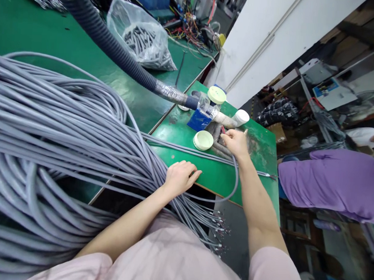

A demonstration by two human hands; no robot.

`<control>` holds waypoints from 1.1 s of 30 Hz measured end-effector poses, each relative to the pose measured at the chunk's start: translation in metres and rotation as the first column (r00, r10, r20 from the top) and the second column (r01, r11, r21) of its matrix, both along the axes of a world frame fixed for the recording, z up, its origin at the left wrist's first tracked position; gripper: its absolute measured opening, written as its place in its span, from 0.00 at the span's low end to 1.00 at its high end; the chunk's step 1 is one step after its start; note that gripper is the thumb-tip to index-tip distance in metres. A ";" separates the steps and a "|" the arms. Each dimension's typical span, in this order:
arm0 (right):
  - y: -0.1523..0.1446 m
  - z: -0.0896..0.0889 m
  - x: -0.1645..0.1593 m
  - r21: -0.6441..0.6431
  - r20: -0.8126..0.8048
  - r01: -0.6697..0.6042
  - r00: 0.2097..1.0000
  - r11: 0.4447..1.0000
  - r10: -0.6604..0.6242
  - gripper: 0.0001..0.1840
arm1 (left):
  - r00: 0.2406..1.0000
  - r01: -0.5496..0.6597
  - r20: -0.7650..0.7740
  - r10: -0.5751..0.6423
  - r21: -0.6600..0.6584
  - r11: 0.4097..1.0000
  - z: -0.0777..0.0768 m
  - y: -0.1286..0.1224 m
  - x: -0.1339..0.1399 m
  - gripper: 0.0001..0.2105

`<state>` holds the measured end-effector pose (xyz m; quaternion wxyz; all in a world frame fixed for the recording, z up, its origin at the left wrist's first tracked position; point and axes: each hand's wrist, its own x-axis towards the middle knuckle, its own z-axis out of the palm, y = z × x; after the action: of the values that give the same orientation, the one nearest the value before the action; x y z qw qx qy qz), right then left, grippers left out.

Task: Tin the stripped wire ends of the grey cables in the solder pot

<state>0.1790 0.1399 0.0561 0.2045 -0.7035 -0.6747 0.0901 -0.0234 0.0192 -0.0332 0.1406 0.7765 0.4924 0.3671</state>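
I see my right hand out ahead, closed around the end of a single grey cable, pinching its tip up against the white nozzle that sits at the end of the dark corrugated hose and its blue block. From that grip the cable drops back toward me in a loose loop, curving down over the near edge of the small green tabletop and running left into the big bundle of grey cables. My left hand is nearer to me, lying palm down with the fingers loosely curled on top of that bundle right at the tabletop's edge; it presses the cables rather than gripping any one that I can make out. So the cable's working end lies forward and a little right, its axis there pointing away from me toward the nozzle, and my right hand is the one on it. The stripped ends of the other cables hang off just below my left hand. Two pale green lids flank the nozzle, one just left of my right hand. A person in a purple top stands off to the right, well apart.
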 end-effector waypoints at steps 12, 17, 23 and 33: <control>0.016 -0.025 0.093 -0.027 -0.017 0.335 0.942 0.942 -0.336 0.13 | 0.999 0.018 -0.034 -0.019 -0.042 0.999 0.005 0.001 0.002 0.15; 0.025 -0.032 0.094 -0.062 0.018 0.356 0.934 0.932 -0.356 0.12 | 0.999 0.016 -0.042 -0.017 -0.024 1.000 0.004 0.001 0.002 0.14; 0.031 -0.039 0.097 -0.079 0.045 0.372 0.928 0.925 -0.369 0.11 | 0.999 0.016 -0.044 -0.017 -0.010 1.000 0.005 0.002 0.002 0.14; 0.012 -0.011 0.076 -0.025 -0.045 0.290 0.956 0.957 -0.291 0.13 | 0.999 0.025 -0.044 -0.026 -0.015 1.000 0.003 0.002 0.002 0.15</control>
<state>0.2555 0.1515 0.0453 0.2254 -0.7944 -0.5580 0.0823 -0.0209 0.0213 -0.0303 0.1400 0.7896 0.4881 0.3446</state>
